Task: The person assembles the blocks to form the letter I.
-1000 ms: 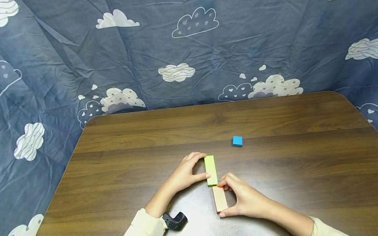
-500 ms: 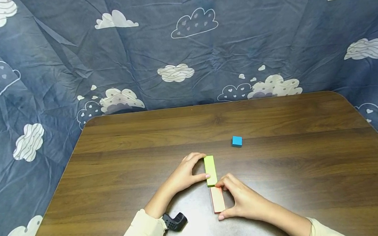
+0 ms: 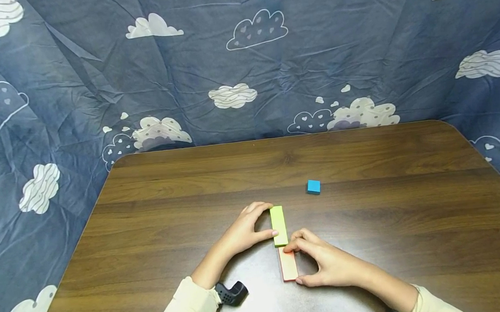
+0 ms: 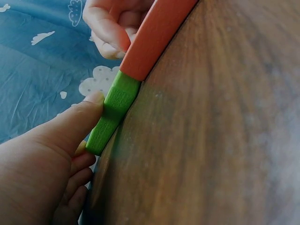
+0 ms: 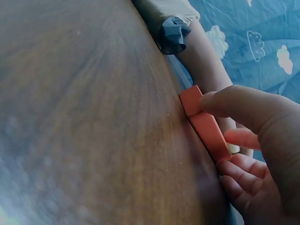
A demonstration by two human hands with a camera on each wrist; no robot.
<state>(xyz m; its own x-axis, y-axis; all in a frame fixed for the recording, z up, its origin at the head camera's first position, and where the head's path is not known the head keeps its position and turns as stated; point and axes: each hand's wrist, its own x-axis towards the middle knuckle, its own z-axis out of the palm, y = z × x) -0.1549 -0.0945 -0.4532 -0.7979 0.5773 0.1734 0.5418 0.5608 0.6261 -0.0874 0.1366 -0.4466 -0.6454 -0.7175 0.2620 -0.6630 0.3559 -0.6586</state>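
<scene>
A yellow-green rectangular wooden block point(image 3: 278, 222) lies lengthwise on the table, end to end with an orange-red block point(image 3: 288, 266) on its near side. My left hand point(image 3: 244, 232) holds the green block, thumb on its near part and index finger at its far corner. In the left wrist view the green block point(image 4: 114, 110) meets the orange block point(image 4: 157, 40) at its end. My right hand point(image 3: 331, 262) grips the orange block lengthwise, thumb at its near end and index finger on its top by the joint. The right wrist view shows that thumb against the orange block point(image 5: 208, 133).
A small blue block point(image 3: 313, 186) sits farther back on the brown wooden table point(image 3: 181, 181), right of the green one. Behind the table hangs a blue cloth point(image 3: 313, 63) with clouds. A black wrist device point(image 3: 232, 293) is on the left forearm.
The orange block has shifted slightly left, more in line with the green block. My right hand has changed its hold, index finger now on the block's top. My left hand has stayed put.
</scene>
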